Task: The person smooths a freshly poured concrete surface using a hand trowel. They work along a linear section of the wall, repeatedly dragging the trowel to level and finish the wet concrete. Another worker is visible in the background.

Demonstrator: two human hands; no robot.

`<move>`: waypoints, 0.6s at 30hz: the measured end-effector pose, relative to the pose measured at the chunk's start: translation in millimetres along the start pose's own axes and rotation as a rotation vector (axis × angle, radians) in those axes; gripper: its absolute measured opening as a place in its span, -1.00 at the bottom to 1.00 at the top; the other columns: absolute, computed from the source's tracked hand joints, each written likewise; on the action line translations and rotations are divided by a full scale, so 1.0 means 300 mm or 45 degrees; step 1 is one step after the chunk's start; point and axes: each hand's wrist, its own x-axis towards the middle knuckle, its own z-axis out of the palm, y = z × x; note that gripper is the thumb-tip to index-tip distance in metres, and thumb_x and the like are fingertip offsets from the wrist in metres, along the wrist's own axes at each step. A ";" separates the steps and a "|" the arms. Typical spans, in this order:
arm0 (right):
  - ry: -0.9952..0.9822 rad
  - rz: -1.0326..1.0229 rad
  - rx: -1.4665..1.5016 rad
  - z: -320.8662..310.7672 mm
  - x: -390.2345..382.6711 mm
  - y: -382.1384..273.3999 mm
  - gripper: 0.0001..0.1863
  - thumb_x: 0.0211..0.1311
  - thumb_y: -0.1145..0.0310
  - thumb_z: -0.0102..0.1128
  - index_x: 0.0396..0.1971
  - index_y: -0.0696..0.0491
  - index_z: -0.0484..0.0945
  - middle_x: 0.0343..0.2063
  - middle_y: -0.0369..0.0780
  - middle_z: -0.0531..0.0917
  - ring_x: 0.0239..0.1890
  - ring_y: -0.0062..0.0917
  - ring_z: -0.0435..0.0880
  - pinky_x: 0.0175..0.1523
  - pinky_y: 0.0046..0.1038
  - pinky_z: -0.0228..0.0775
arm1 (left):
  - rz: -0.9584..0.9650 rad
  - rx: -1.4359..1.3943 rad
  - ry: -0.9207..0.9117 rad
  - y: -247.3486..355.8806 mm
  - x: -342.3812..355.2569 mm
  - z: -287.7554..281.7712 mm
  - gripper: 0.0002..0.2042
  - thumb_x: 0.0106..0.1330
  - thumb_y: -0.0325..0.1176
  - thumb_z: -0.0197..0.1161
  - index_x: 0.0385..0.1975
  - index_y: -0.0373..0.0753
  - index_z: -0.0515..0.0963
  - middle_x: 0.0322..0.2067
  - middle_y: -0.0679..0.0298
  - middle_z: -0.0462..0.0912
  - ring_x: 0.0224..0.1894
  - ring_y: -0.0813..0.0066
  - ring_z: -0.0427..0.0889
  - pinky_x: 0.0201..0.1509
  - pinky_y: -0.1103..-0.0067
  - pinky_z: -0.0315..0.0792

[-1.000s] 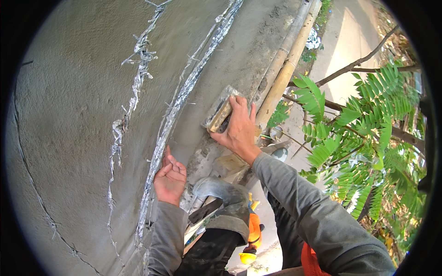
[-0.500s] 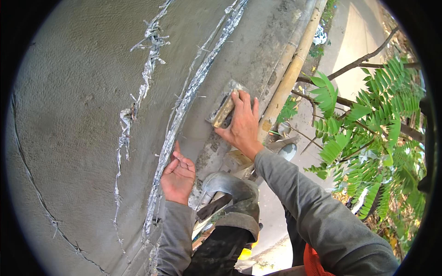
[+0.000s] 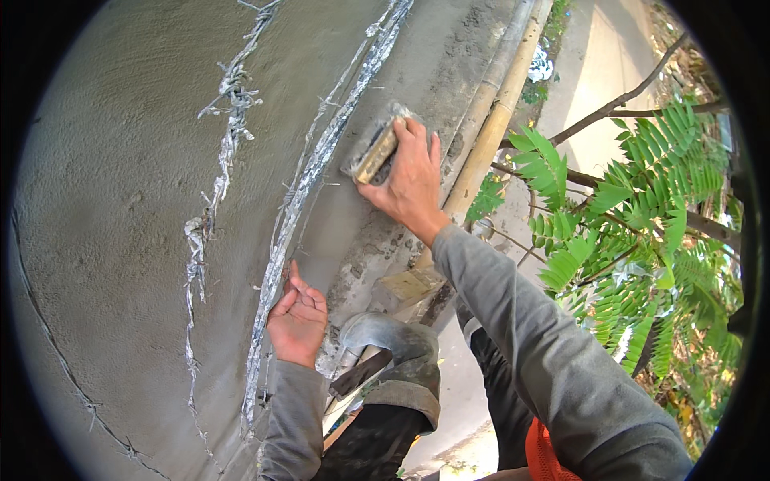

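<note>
My right hand [image 3: 405, 180] grips the pale handle of a grimy plastering float [image 3: 377, 152], laid on a strip of grey cement [image 3: 349, 224] between barbed wire and bamboo poles. Palm up, my left hand [image 3: 297, 325] has its fingers loosely curled and apart, with nothing visible in them. Its fingertips reach beside a whitened bundle of barbed wire [image 3: 317, 164]; whether they touch it, I cannot tell.
More barbed wire [image 3: 233, 96] runs over the rough wall [image 3: 120, 200]. Bamboo poles [image 3: 505, 100] line the edge, beside a path [image 3: 593, 40] below and leafy branches [image 3: 609, 224] at right. My grey boot [image 3: 389, 349] rests on the ledge near a dusty block [image 3: 401, 289].
My right hand and the float have moved up the cement strip, away from my body. My left hand keeps much the same pose. The orange-clad person below is now mostly hidden.
</note>
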 end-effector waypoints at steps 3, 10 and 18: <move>-0.034 -0.046 -0.006 0.048 0.095 0.035 0.24 -0.27 0.02 0.80 0.45 0.23 0.33 0.35 0.06 0.41 0.50 0.00 0.38 0.64 0.29 0.06 | -0.023 -0.027 -0.014 0.001 -0.007 -0.002 -0.44 0.52 -0.56 0.01 0.51 -0.10 0.50 0.48 0.34 0.62 0.16 0.56 0.76 0.22 0.32 0.62; -0.243 0.022 -0.096 -0.133 -0.064 0.073 0.23 -0.25 0.03 0.79 0.44 0.25 0.31 0.34 0.08 0.41 0.48 0.05 0.38 0.63 0.35 0.03 | 0.012 -0.051 0.074 0.006 0.017 0.019 -0.47 0.49 -0.58 0.05 0.43 -0.09 0.55 0.48 0.34 0.63 0.13 0.54 0.78 0.23 0.32 0.63; 0.025 -0.167 0.057 0.010 0.218 0.135 0.21 -0.21 0.02 0.77 0.44 0.24 0.31 0.31 0.08 0.42 0.45 0.03 0.42 0.63 0.30 0.08 | 0.066 0.026 0.077 0.005 0.010 0.005 -0.47 0.47 -0.59 0.05 0.42 -0.05 0.54 0.49 0.35 0.62 0.10 0.54 0.79 0.22 0.31 0.63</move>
